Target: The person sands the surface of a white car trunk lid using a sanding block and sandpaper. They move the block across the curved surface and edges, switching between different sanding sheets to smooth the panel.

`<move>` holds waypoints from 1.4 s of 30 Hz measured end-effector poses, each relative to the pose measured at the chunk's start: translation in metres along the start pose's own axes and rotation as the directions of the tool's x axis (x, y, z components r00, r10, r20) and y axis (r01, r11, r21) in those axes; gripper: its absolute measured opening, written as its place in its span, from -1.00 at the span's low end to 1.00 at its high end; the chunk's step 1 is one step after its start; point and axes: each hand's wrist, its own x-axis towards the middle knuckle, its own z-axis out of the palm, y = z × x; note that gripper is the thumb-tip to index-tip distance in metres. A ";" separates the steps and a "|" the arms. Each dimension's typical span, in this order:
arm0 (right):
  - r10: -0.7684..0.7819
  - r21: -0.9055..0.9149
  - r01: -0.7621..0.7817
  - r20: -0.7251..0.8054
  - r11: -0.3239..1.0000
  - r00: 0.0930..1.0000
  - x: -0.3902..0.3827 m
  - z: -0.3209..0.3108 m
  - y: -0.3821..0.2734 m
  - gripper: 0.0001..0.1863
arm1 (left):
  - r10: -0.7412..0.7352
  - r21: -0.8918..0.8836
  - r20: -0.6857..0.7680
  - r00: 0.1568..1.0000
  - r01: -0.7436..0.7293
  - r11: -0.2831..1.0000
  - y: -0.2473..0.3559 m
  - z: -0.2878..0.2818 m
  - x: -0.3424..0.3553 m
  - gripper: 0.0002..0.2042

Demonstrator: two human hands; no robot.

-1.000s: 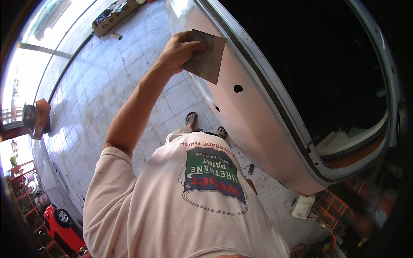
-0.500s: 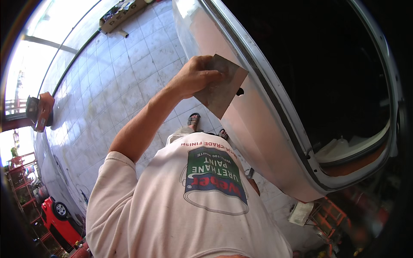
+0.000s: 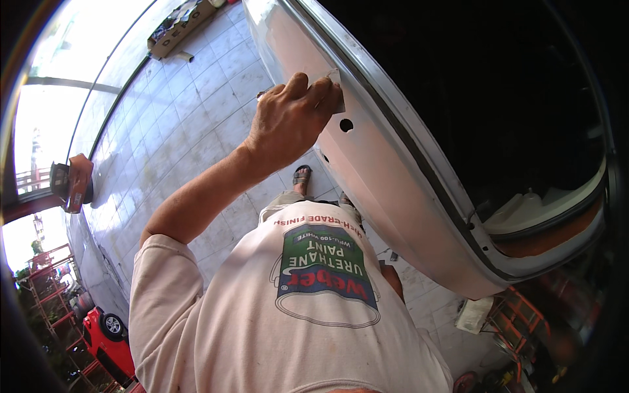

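Note:
My left hand [image 3: 291, 118] is closed round a thin, flat metal putty spreader [image 3: 340, 102], its knuckles facing up. Most of the spreader is hidden behind the fingers. Its edge meets, or comes very near, the pinkish, primed-looking vehicle panel [image 3: 386, 177], just above a dark round hole [image 3: 346, 125]; contact is not certain. Of my right arm only a small patch of skin [image 3: 393, 281] shows beside the shirt, and the right hand itself cannot be made out.
The panel borders a large dark opening [image 3: 511, 118] with a grey frame. Pale floor tiles [image 3: 190, 137] lie left of it. A cardboard box [image 3: 180, 27] sits far off, an orange metal stand [image 3: 517, 321] at lower right, and a red car [image 3: 108, 340] at lower left.
My left hand has turned over and moved slightly up, bringing the spreader in toward the panel. Its broad face, plainly visible before, is now mostly hidden. The view has shifted a little.

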 end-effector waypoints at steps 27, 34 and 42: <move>-0.046 -0.027 0.047 0.043 0.999 0.998 0.017 -0.018 0.010 -0.53 | -0.123 0.104 -0.005 0.992 0.123 0.987 -0.002 0.014 0.011 -0.69; -0.050 -0.027 0.051 0.050 0.998 0.998 0.014 -0.016 0.007 -0.53 | -0.129 0.106 -0.030 0.991 0.132 0.986 -0.008 0.020 0.011 -0.70; -0.081 -0.075 0.085 0.053 0.994 0.995 0.002 -0.021 -0.011 -0.54 | -0.109 0.114 -0.066 0.992 0.116 0.987 -0.026 0.028 0.006 -0.65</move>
